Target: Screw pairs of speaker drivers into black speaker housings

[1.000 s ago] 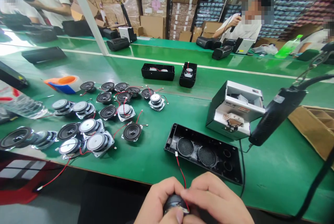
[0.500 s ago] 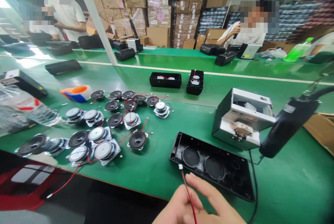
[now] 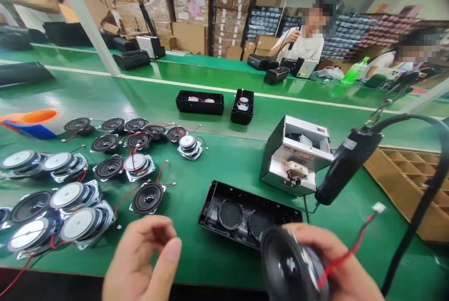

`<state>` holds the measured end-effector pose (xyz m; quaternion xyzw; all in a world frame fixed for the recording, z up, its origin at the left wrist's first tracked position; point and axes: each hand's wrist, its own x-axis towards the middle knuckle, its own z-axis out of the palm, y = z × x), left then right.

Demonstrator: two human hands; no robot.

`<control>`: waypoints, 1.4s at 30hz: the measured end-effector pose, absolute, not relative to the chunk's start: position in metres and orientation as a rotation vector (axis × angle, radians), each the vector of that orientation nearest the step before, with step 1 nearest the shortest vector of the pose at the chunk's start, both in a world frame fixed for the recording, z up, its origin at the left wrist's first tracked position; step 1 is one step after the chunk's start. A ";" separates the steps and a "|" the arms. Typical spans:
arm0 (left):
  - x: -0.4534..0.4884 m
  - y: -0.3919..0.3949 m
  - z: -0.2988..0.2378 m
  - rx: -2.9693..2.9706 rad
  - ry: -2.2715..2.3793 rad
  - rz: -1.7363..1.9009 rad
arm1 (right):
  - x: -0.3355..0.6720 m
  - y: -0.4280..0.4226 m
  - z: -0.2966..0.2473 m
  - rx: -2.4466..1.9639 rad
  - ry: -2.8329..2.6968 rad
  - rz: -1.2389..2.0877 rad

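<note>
My right hand (image 3: 336,254) grips a round black speaker driver (image 3: 286,263), its cone facing left. From its back runs a red and black wire ending in a white plug (image 3: 379,207). Just behind it lies a black speaker housing (image 3: 219,226), open side up, with round mesh grilles inside; the driver covers part of its near right side. My left hand (image 3: 143,254) is empty at the table's near edge, fingers curved and thumb apart. A loose driver (image 3: 148,197) lies just beyond it, cone up. Several more drivers (image 3: 80,224) are spread to the left.
A screw feeder box (image 3: 298,151) stands behind the housing, with a hanging black electric screwdriver (image 3: 347,165) and its cable at right. A divided carton (image 3: 414,184) sits far right. Two housings with drivers (image 3: 199,104) lie farther back. A co-worker (image 3: 301,39) sits across the table.
The speaker driver is now visible in my right hand, and my left hand has its fingers apart. Earlier, one hand held a red and black wire near the housing. The view has turned right.
</note>
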<state>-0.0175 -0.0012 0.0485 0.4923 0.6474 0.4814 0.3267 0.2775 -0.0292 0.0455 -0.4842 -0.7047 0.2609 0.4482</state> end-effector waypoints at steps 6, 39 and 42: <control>-0.064 0.046 0.022 2.310 2.273 0.735 | 0.312 0.011 0.074 -1.522 -2.139 0.367; -0.066 0.032 -0.009 1.765 1.941 1.017 | 0.294 0.029 0.057 -1.763 -2.644 0.671; -0.068 0.026 -0.014 1.822 1.953 0.996 | 0.293 0.030 0.066 -1.823 -2.599 0.869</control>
